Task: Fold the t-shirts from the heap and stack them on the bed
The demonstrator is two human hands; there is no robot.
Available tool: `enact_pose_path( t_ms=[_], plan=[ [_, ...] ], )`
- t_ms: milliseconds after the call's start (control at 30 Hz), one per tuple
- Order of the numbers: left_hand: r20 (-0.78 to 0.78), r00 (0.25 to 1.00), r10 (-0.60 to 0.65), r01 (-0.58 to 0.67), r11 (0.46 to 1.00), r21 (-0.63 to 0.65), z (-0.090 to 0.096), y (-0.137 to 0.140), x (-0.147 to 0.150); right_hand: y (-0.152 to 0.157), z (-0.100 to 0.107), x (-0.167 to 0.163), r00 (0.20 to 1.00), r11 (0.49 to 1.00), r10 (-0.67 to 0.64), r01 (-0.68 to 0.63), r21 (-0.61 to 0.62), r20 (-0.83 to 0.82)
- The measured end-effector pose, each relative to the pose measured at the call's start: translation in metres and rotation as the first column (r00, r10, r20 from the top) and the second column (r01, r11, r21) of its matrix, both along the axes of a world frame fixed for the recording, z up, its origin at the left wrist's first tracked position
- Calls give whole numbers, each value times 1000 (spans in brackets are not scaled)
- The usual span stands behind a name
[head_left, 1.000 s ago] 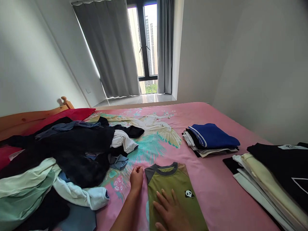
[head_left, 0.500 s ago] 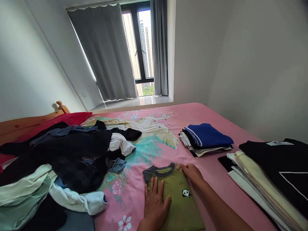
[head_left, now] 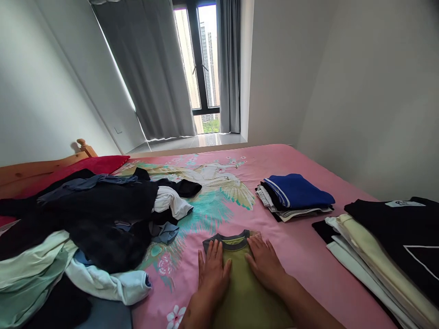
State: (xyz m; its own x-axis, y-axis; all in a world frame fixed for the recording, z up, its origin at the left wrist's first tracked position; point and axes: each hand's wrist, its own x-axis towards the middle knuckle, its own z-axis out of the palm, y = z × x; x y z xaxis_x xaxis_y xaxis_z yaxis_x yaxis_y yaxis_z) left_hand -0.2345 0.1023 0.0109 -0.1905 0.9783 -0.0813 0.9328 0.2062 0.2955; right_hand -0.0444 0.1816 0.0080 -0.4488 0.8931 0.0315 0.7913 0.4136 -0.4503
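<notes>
We find 1 olive shirt (head_left: 242, 292) toward the near edge of the bed (head_left: 318, 269), left hand (head_left: 214, 272) and right hand (head_left: 266, 264) flat upon it, fingers (head_left: 213, 251) extended, narrowly parted, blue-topped stack (head_left: 298, 191) nearer the right edge

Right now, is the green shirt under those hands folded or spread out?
Apparently folded: the green shirt lies flat and narrow, with no sleeves spreading sideways. Whether its hem is tucked under, I cannot tell.

Pink bed (head_left: 308, 256): red pillow (head_left: 101, 163), tangled clothes (head_left: 106, 205) left; green shirt (head_left: 247, 299) middle; blue-topped stack (head_left: 298, 192), black-topped stack (head_left: 384, 226) right.
</notes>
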Motion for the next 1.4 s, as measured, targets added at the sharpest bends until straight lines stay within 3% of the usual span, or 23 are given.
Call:
enact_pose_path(
  t_ms=[100, 200, 300, 367, 467, 533, 600, 700, 767, 867, 967, 1100, 1200, 1300, 1367, 1400],
  plan=[
    [20, 995, 100, -97, 990, -105, -3, 8, -16, 1, -9, -1, 979, 987, -96, 117, -108, 179],
    [22, 988, 155, -154, 987, -51, -7, 5, -21, 6, -12, 1, 969, 985, -150, 163, -53, 196],
    [12, 1000, 13, -13, 999, 30, -10, -3, -20, 9, -18, 6, 987, 1000, -18, 20, -8, 163],
    [25, 998, -57, 56, 998, 11, -12, -7, -24, 14, -24, 14, 983, 998, -48, 54, -29, 177],
    [52, 996, 69, -69, 998, -10, -13, -12, -34, 18, -29, 28, 954, 967, -243, 251, -29, 174],
    [39, 984, 174, -176, 983, 45, -11, -17, -34, 10, -29, 33, 948, 956, -293, 294, 9, 123],
    [-1, 990, 141, -139, 981, 136, -11, -29, -26, -11, -28, 34, 974, 974, -213, 206, 90, 75],
    [-98, 988, -120, 139, 967, 213, -22, -61, -12, -54, -38, 43, 993, 981, 65, -81, 175, 95],
    [-139, 964, -225, 248, 951, 183, -37, -87, -12, -79, -50, 59, 982, 974, 136, -157, 165, 131],
    [-183, 968, -170, 197, 970, 142, -55, -119, -20, -101, -63, 85, 987, 985, 25, -52, 167, 161],
    [-211, 975, -76, 112, 980, 166, -49, -126, -14, -110, -56, 88, 990, 978, -49, 20, 210, 133],
    [-164, 975, -152, 181, 967, 181, -22, -114, 13, -117, -29, 59, 988, 957, 132, -149, 249, 82],
    [-69, 990, -120, 127, 985, 121, -20, -118, 20, -126, -26, 54, 957, 941, 285, -289, 176, 46],
    [65, 998, -12, 5, 994, 107, -32, -137, 7, -132, -35, 74, 980, 986, 151, -140, 91, -129],
    [221, 973, 63, -96, 985, 142, -34, -146, -5, -129, -39, 89, 949, 995, -95, 81, -58, -301],
    [334, 937, 102, -158, 976, 146, -33, -146, -10, -124, -39, 94, 903, 970, -222, 166, -176, -369]
  ],
)
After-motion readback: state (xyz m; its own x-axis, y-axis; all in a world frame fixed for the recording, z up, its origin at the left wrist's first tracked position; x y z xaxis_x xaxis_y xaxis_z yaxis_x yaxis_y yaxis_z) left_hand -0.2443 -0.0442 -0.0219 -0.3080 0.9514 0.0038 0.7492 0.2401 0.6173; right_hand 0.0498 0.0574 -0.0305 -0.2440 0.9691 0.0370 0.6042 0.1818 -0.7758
